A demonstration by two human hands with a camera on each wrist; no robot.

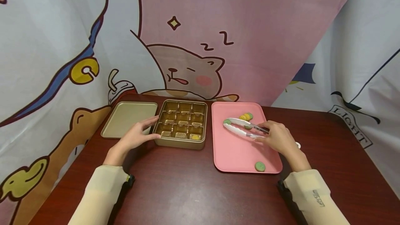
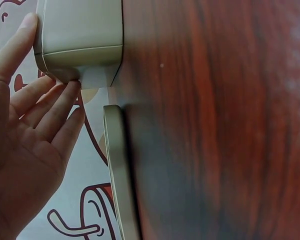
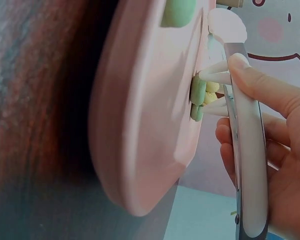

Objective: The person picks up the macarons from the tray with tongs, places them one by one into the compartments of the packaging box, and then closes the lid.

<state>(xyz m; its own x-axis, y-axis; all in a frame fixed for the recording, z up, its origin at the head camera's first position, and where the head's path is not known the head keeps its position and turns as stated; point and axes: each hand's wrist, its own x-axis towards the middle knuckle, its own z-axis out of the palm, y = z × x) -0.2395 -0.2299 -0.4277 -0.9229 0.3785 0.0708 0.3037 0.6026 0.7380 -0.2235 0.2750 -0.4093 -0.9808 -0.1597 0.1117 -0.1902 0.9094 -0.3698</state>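
Observation:
My right hand (image 1: 276, 138) grips a pair of tongs (image 3: 250, 155) with metal arms and white tips, over the pink tray (image 1: 231, 152). The parted tips reach left, right at a small green disc (image 1: 227, 122). Another green disc (image 1: 248, 127) lies partly behind the tongs, beside a group of yellow and green pieces (image 1: 246, 116). My left hand (image 1: 137, 135) touches the left side of a gold box (image 1: 184, 144) with its fingertips and thumb, fingers nearly straight. The box holds a brown divided insert (image 1: 180, 117); a yellow piece (image 1: 196, 137) sits in its near right compartment.
A flat gold lid (image 1: 126, 117) lies left of the box, under and behind my left hand. One more green disc (image 1: 260, 166) is at the tray's near edge. The dark wooden table (image 1: 187, 190) ends at a printed cloth (image 1: 265, 37) behind.

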